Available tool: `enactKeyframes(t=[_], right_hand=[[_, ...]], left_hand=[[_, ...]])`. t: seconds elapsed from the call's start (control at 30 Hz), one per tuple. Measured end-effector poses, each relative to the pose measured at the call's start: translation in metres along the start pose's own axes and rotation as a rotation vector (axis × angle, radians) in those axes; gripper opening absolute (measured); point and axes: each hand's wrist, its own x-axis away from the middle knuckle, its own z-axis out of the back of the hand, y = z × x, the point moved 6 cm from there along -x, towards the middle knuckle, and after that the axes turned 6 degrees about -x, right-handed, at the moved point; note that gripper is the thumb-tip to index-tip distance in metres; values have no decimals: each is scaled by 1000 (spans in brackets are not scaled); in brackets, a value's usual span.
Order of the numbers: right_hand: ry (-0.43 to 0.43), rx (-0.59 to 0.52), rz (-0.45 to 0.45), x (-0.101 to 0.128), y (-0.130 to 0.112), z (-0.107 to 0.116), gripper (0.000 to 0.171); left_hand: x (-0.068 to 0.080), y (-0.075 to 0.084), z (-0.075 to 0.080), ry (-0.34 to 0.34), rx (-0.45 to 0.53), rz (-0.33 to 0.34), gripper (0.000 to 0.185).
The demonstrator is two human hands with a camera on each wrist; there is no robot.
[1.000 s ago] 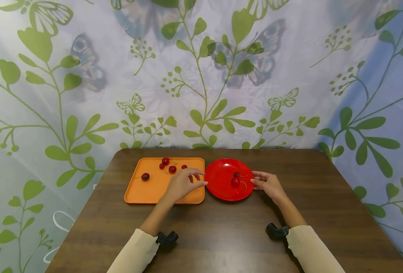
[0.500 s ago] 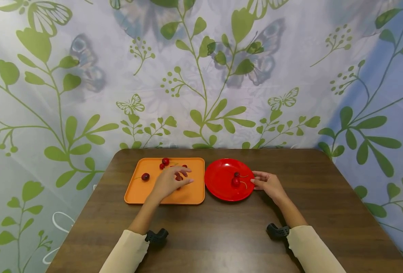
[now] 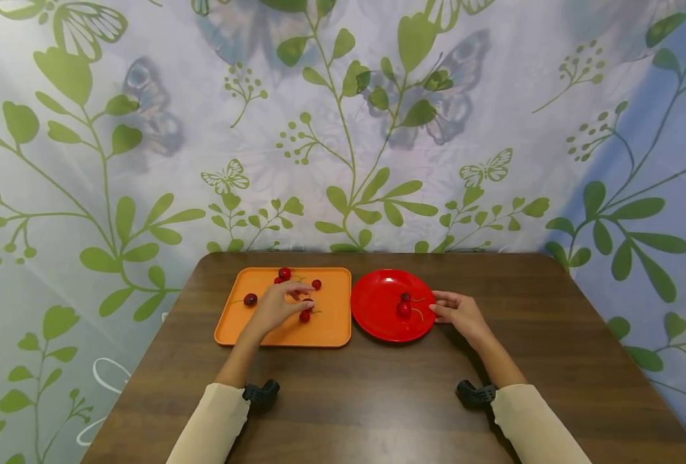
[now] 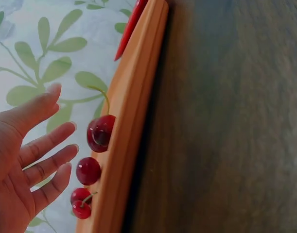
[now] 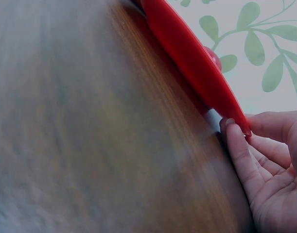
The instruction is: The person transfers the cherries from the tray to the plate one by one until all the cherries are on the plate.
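My left hand (image 3: 274, 309) hovers over the orange tray (image 3: 333, 325) with its thumb and fingers apart. In the left wrist view nothing lies between the fingers of the left hand (image 4: 26, 160), and the cherries (image 4: 100, 133) are just beyond the fingertips. A cherry (image 3: 305, 316) lies right by my thumb tip in the head view; part of the group behind the hand is hidden. At the right, my right hand (image 3: 460, 314) pinches the rim of the red plate (image 3: 374, 309). Two cherries (image 3: 403, 309) with stems rest on that plate.
Another cherry (image 3: 250, 299) sits at the tray's left side, and one (image 3: 285, 274) is at its back edge. Tray and plate stand side by side on the brown wooden table (image 3: 378, 399). A leaf-patterned cloth (image 3: 343, 129) hangs behind.
My left hand has moved left from near the plate's edge to over the cherries on the tray. The right hand stays at the plate rim.
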Motion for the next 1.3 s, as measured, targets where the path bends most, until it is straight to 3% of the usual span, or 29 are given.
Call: enactKeyframes(t=[0.23,0.6,1.3], right_hand=[[-4,-5,4,0,0,0,50],[-2,-1,20,0,1,-1,50],[-12,15,25,0,-1,0,48]], left_hand=[[0,-11,-7,-70,-36,47,30],[1,-17,-12,-113,-82,105,30],[-1,-18,-16,-84,-118,127,28]])
